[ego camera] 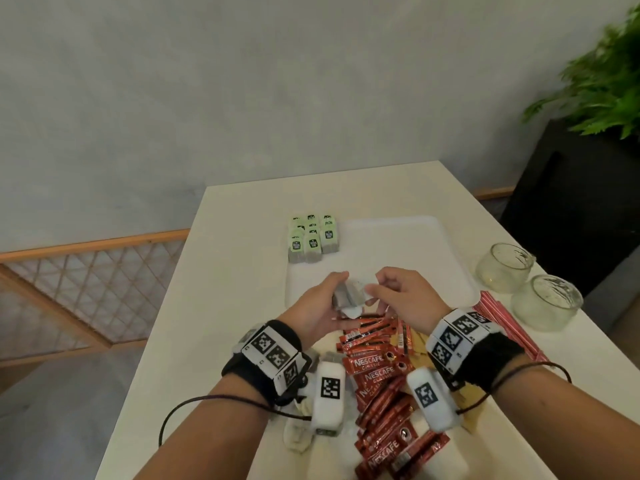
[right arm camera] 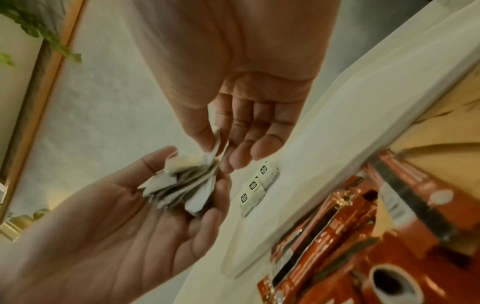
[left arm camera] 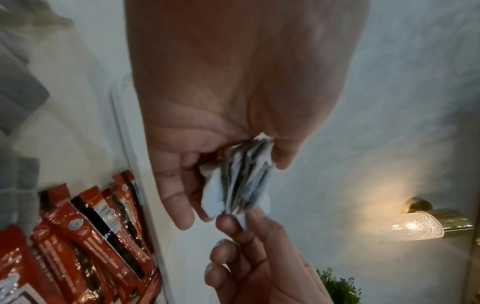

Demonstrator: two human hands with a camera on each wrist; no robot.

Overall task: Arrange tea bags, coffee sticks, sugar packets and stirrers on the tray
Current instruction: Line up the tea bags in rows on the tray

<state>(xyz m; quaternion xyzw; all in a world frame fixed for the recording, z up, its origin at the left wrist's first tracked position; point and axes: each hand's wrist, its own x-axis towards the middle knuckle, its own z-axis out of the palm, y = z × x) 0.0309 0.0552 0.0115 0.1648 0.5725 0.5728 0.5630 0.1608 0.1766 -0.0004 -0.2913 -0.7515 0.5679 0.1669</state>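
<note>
Both hands are working over the tray's near edge: the left hand (ego camera: pixel 317 308) is cupping a fanned bundle of tea bags (ego camera: pixel 349 294), while the right hand (ego camera: pixel 398 294) is pinching one bag's corner between thumb and fingertip. Farther left on the white tray (ego camera: pixel 408 244), tagged tea bags (ego camera: pixel 312 239) are standing in rows. Nearer, Nescafé coffee sticks (ego camera: pixel 381 372) are lying heaped on the table. Pulling one bag could tangle its neighbours and spill the loosely held bundle.
</note>
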